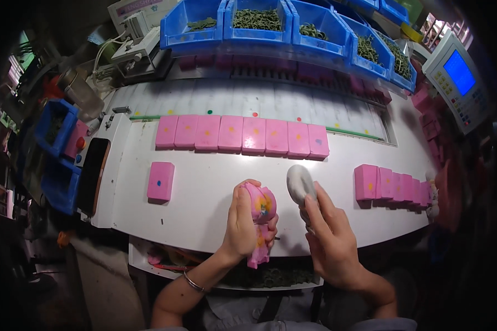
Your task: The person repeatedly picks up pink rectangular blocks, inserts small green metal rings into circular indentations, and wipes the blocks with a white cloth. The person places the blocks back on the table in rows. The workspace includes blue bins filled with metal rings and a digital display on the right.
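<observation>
Pink, yellow-spotted foam (263, 201) sits clasped in the left hand (239, 227), over the tabletop's (210, 168) near edge. Apart from it, the right hand (334, 240) pinches a grey pad (300, 183). Pink blocks (254, 137) line the far edge; a single block (160, 182) lies toward the left edge, and a second row (385, 183) runs to the right edge.
</observation>
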### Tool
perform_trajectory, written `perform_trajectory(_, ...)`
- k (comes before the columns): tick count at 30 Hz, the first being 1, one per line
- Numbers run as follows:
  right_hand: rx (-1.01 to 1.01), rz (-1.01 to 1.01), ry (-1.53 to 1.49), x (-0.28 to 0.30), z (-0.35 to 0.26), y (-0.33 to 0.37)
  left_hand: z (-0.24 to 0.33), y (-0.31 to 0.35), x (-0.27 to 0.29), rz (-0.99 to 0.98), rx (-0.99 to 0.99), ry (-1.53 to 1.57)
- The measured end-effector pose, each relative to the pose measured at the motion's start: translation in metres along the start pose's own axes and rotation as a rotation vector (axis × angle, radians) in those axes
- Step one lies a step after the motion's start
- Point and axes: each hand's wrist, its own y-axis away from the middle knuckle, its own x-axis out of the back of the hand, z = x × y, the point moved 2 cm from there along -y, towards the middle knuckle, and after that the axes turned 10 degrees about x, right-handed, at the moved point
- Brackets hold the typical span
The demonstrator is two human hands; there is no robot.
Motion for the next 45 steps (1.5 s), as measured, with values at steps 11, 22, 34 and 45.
perform_trajectory(11,0.191,0.006,0.191,-0.016,-0.007,0.001,-0.001,-0.010,0.007,0.158,-0.268,-0.390)
perform_trajectory(22,0.140,-0.100,0.233,-0.021,-0.011,0.001,-0.004,-0.012,0.008,0.125,-0.223,-0.422)
perform_trajectory(34,0.114,-0.458,0.021,-0.001,-0.027,0.004,-0.002,-0.001,0.001,0.129,-0.554,-0.439)
perform_trajectory(45,-0.282,0.346,-0.906,-0.018,0.003,-0.015,0.001,0.010,0.000,-0.283,-0.347,-0.386)
